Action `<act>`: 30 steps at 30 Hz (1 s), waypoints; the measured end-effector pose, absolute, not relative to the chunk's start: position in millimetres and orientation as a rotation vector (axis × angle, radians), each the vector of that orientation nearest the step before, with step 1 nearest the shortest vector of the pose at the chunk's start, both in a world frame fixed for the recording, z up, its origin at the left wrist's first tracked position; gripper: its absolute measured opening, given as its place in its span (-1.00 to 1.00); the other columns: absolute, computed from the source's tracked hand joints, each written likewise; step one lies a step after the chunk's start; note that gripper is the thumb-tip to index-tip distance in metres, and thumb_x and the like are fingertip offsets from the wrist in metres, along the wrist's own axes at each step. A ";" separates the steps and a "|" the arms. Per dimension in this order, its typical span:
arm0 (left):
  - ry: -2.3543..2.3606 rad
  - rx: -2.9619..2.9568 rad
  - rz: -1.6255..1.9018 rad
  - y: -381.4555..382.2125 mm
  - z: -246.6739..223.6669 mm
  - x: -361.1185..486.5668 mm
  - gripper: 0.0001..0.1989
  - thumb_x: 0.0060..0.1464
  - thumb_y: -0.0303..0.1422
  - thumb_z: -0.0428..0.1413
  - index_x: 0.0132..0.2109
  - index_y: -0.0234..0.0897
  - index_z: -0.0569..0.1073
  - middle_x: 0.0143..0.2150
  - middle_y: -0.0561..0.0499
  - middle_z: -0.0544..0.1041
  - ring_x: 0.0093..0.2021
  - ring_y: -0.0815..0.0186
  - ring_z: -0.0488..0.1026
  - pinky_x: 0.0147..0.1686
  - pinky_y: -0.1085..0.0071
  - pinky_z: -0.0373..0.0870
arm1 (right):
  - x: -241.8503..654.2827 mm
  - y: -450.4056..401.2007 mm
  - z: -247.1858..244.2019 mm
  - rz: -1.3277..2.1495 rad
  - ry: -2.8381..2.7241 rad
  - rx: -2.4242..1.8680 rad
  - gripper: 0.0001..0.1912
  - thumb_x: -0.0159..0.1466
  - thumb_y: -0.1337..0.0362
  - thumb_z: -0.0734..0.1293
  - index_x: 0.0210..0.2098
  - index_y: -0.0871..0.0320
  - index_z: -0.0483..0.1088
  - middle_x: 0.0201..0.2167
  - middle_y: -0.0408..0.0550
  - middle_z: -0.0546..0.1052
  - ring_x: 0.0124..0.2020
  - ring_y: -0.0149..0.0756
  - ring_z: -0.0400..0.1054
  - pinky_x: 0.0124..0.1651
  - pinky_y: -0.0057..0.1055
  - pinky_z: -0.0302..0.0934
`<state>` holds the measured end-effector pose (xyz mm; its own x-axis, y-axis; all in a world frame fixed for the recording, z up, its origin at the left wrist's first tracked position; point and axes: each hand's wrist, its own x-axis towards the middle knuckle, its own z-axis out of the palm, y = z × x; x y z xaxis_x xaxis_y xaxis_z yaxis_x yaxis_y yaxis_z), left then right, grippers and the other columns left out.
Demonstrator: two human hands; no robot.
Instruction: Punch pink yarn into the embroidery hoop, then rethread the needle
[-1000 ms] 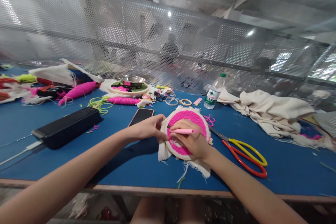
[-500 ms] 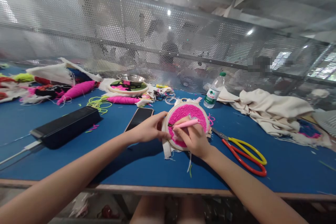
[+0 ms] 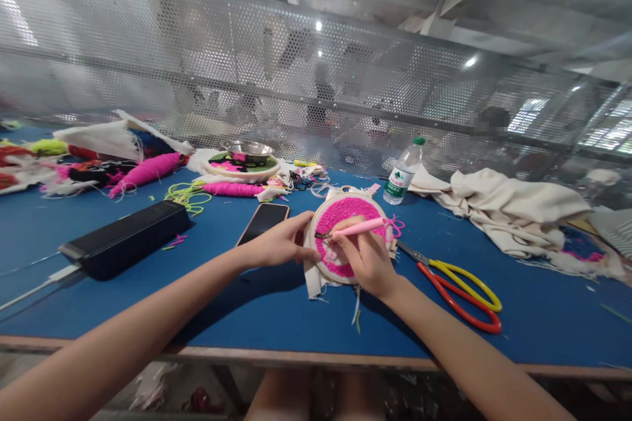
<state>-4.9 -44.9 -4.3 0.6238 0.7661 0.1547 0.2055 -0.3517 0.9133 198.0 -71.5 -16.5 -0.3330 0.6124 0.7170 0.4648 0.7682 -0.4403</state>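
Note:
My left hand grips the left rim of a round embroidery hoop, its thumb at the near side and its other fingers partly hidden behind the rim. Bright pink looped yarn covers most of the cloth in the hoop, with a paler patch near the middle. In my right hand is a pink punch needle, pinched like a pen. Its metal tip points left and meets the work close to the hoop's left side. Loose pink yarn trails at the handle's right end.
Scissors with red and yellow handles lie right of the hoop. A water bottle stands behind, beside crumpled cream cloth. Leftward are a phone, a black box-shaped device, yarn bundles and a metal bowl on another hoop.
The punch needle has shifted slightly, its handle's end now further right and a little higher. My right hand has moved a little with it; my left hand and the hoop stay put.

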 end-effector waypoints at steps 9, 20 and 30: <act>0.740 1.924 0.788 -45.6 -5.0 -4.1 -0.49 -0.11 -0.34 0.28 0.00 -0.28 0.31 -0.19 0.05 0.43 -0.28 0.33 0.39 -0.31 0.41 0.35 | 197.5 -69.2 -11.3 -0.018 -2.187 -0.715 -0.87 0.36 0.26 0.22 -0.24 0.10 0.40 -0.26 -0.01 0.51 -0.19 -0.23 0.38 -0.14 -0.26 0.28; 0.696 1.797 0.664 -40.1 -7.5 -4.0 -0.48 -0.08 -0.27 0.27 0.01 -0.29 0.27 -0.35 0.10 0.43 -0.46 0.37 0.41 -0.53 0.46 0.35 | 203.0 -67.5 -12.2 0.288 -2.028 -0.869 -0.84 0.37 0.20 0.20 -0.24 0.11 0.37 -0.31 -0.07 0.50 -0.29 -0.30 0.41 -0.17 -0.32 0.28; 0.700 1.792 0.662 -39.0 -9.4 -4.3 -0.49 -0.07 -0.30 0.26 0.00 -0.30 0.26 -0.35 0.09 0.43 -0.46 0.38 0.40 -0.55 0.48 0.34 | 204.6 -66.5 -10.9 0.392 -1.944 -0.871 -0.82 0.37 0.17 0.21 -0.23 0.10 0.39 -0.28 -0.06 0.49 -0.23 -0.27 0.41 -0.13 -0.29 0.31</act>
<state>-4.3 -39.0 -9.4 0.6753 0.7297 0.1072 0.1476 -0.2762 0.9497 204.6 -66.5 -10.9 -0.3081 0.7130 0.6298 0.4132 0.6966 -0.5865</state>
